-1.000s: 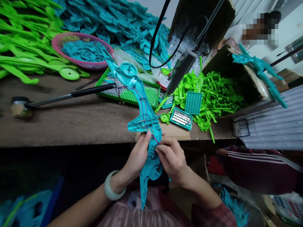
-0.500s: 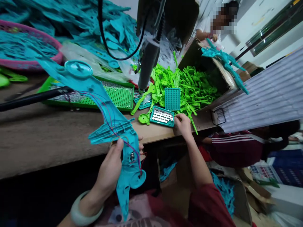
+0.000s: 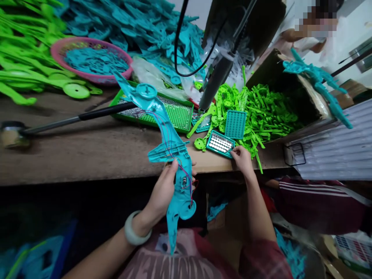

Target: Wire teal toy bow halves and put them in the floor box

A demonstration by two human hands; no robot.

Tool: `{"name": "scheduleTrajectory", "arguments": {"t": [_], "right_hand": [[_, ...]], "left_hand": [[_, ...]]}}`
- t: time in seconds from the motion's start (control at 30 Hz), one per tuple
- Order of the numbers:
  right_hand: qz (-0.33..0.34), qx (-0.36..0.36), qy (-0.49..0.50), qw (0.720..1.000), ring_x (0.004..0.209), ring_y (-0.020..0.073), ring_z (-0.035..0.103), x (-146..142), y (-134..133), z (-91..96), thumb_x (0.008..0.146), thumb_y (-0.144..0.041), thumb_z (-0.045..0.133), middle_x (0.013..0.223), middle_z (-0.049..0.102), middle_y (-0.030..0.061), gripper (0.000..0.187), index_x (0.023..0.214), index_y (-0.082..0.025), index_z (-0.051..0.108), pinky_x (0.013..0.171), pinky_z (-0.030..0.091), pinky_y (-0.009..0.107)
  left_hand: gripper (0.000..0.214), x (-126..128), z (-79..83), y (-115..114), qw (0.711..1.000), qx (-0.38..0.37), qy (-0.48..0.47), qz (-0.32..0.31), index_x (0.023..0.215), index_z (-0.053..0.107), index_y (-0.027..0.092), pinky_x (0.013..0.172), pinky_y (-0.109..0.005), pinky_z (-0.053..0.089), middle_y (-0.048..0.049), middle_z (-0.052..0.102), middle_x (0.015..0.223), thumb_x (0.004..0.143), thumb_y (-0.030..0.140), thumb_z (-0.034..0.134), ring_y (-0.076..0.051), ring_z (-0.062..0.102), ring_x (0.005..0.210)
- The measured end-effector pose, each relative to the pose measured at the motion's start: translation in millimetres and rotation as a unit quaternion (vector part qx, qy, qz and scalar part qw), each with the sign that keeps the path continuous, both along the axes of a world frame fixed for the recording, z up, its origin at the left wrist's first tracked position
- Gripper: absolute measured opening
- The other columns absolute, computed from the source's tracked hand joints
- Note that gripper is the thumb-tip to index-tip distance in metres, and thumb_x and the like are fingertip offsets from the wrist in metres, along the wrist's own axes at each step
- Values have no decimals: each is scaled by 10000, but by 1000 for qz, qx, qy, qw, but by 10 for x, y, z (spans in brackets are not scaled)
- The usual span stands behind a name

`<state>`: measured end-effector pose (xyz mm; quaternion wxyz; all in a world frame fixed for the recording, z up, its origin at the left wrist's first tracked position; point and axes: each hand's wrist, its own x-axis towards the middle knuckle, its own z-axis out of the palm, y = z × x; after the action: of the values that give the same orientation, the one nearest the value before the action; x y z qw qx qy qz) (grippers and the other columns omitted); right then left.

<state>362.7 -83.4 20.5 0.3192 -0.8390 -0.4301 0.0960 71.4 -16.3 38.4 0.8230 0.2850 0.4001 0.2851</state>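
My left hand is closed round a long turquoise plastic toy shell, its ribbed inside turned up. Thin red and purple wires run along it past a small metal contact. At the right, the fingertips of my right hand are pinched together at the right end of a small teal tray. Rows of silver button cells lie in that tray. What is between those fingertips, if anything, is too small to make out. An empty teal grid tray leans just behind.
A heap of green plastic parts spills from a carton. A grey upright tool hangs over the bench. Behind the shell are a green perforated tray, a hammer and a pink basket. A person in maroon is at the right.
The camera has turned left, so the scene has shifted right in view. The hammer and more green parts now show at the left. My hands keep about the same places at shell and tray.
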Motion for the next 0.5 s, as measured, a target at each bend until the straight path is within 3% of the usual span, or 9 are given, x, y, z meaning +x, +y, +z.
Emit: {"name": "scheduleTrajectory", "arguments": {"t": [0.13, 0.23, 0.3, 0.37, 0.5], "right_hand": [[47, 63, -18, 997, 709, 170, 567, -666, -82, 275, 865, -284, 582, 781, 616, 37, 105, 805, -201, 559, 674, 468, 301], [225, 168, -61, 958, 780, 176, 593, -1349, -153, 410, 922, -199, 573, 842, 637, 45, 25, 905, -217, 570, 702, 502, 304], [291, 198, -111, 929, 821, 195, 603, -1671, -156, 412, 924, -146, 565, 908, 659, 78, 79, 969, -209, 580, 726, 521, 324], [300, 194, -159, 920, 835, 214, 603, -1826, -134, 364, 927, -131, 552, 949, 664, 106, 104, 1002, -196, 584, 727, 526, 343], [289, 188, -210, 915, 821, 217, 592, -1842, -103, 260, 942, -129, 540, 959, 657, 110, 127, 1046, -195, 570, 709, 523, 354]], "left_hand": [[574, -18, 8, -22, 1000, 6, 2, 0, 1037, 713, 151, 550, -276, 578, -67, 736, 804, 801, 670, 642, -193, 676, 612], [571, -8, 14, -30, 1000, 18, 10, 10, 1025, 719, 163, 594, -290, 581, -67, 745, 843, 786, 678, 659, -216, 695, 690], [547, 0, 15, -32, 999, 43, 12, 25, 974, 725, 169, 710, -311, 591, -75, 751, 907, 774, 676, 677, -249, 707, 830], [522, -3, 12, -34, 997, 67, 17, 34, 915, 724, 173, 832, -337, 577, -84, 751, 958, 769, 672, 687, -283, 690, 969], [488, -34, -15, -44, 996, 84, 30, 32, 921, 717, 187, 944, -366, 534, -80, 746, 1005, 801, 658, 663, -302, 653, 1086]]}}
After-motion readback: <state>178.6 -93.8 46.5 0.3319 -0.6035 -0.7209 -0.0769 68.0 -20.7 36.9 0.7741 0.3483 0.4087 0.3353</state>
